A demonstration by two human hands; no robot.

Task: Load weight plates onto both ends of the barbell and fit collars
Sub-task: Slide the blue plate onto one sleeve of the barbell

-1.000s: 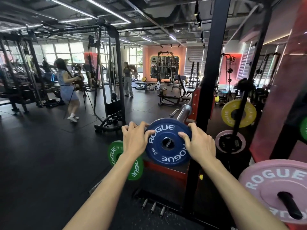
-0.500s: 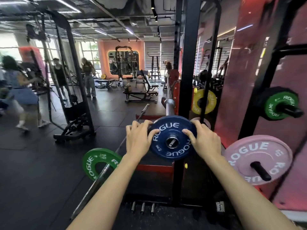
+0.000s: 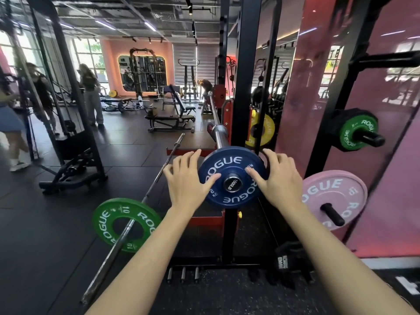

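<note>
A blue Rogue plate sits on the near sleeve of the racked barbell, and the sleeve's end cap shows through its hole. My left hand lies at the plate's left rim with fingers spread and straight, its thumb touching the blue face. On the right rim my right hand mirrors it, fingers spread, thumb on the face. No collar shows on the sleeve.
A second barbell lies on the floor at left with a green 10 plate. Pink, green and yellow plates hang on rack pegs at right. Black gloves lie by the upright. People stand far left.
Both hands gripped the blue plate's rim with curled fingers; now the fingers are spread and straight. My view has swung right, bringing the peg-stored plates into sight.
</note>
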